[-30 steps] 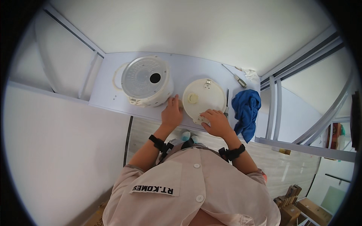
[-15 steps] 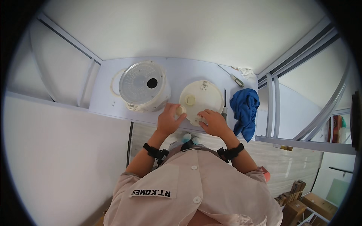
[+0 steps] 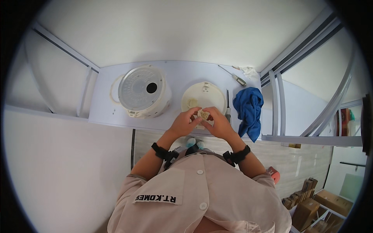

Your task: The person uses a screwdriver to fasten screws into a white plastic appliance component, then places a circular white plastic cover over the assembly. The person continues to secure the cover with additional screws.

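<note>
Both my hands have come together off the cream lid point(image 3: 203, 95) at the bench's point(image 3: 105, 112) front edge, left hand point(image 3: 182, 123) and right hand point(image 3: 220, 123) fingers pinching a small cream part point(image 3: 202, 114) between them.

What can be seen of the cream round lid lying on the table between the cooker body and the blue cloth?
The cream round lid lies flat on the pale table, right of the cooker body and left of the blue cloth. It looks like plastic, with a small round fitting left of centre and a small marking near its far edge. Both hands, left and right, cover its near edge, pinching a small pale part there.
</note>
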Motion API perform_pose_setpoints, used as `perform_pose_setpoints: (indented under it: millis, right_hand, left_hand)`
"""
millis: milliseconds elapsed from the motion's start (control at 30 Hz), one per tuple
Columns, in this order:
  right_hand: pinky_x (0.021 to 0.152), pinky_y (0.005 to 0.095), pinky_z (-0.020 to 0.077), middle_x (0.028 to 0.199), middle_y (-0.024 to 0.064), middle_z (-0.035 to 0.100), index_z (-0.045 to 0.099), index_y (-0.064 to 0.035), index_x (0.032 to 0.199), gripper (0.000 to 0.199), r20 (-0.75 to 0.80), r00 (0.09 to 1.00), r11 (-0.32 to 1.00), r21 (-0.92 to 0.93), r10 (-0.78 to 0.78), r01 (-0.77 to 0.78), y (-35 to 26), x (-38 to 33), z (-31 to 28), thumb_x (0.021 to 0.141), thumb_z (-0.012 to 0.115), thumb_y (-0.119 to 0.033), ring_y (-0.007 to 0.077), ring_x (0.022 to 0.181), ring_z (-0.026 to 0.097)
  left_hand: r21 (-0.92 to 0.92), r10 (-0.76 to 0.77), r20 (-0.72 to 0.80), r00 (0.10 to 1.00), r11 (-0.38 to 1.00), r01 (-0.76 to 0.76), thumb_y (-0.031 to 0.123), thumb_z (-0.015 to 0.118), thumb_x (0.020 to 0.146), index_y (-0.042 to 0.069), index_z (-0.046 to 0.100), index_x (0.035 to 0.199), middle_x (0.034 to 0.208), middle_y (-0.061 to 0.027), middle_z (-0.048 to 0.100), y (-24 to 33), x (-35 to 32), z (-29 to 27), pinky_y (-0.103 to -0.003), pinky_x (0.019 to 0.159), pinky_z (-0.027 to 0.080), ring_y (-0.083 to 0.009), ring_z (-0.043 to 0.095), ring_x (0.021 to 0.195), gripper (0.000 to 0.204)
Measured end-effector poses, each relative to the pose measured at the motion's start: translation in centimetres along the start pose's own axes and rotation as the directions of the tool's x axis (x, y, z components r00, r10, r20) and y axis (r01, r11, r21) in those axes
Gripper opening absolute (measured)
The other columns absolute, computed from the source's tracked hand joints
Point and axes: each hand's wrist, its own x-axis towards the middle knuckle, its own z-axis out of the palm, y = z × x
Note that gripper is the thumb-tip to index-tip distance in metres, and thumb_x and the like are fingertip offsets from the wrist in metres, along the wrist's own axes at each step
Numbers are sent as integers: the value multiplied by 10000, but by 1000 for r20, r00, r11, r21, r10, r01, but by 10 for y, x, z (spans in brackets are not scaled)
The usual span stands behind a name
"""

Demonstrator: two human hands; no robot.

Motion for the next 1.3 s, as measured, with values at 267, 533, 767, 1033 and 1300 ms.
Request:
perform_pose_setpoints:
  millis: [267,533,767,1033,1300]
  right_hand:
    - [888,394,610,1209,152,639,618,-40,1344,520,-49,997,998,-3,58,-59,6,13,6,885,858,-83,333,1013,734]
    - [849,338,597,1210,130,608,608,-29,1333,549,-233,971,998,-8,61,-65,18,13,14,852,872,-33,247,963,710]
    - [838,329,583,1212,121,611,596,-47,1353,557,-236,966,995,22,101,-99,20,11,10,859,852,-22,221,953,696]
    - [834,337,585,1210,134,622,607,-34,1342,528,-191,976,995,-9,100,-104,21,4,8,873,847,-46,244,930,691]
    - [843,383,591,1206,143,625,609,-40,1342,524,-102,983,987,-45,150,-155,12,6,4,873,842,-74,285,933,706]
  left_hand:
    - [356,68,-191,979,934,4,294,785,971,53,645,1352,1189,-104,683,-6,-7,1,-404,815,566,-274,677,907,472]
    - [324,-86,-409,909,917,233,279,776,961,24,582,1408,1256,-181,606,-30,-11,0,-459,1004,527,-357,623,1179,550]
    - [315,-117,-425,898,911,268,300,681,1018,34,531,1472,1395,-211,573,-48,-6,5,-517,999,550,-421,634,1242,548]
    - [521,-225,-379,898,750,408,187,530,1073,79,610,1414,1394,-173,601,-49,-14,-5,-547,936,575,-435,692,1134,366]
    - [585,-289,-346,893,678,446,174,576,1052,98,674,1193,1237,-132,669,-57,-14,-11,-542,897,575,-395,700,1116,187]
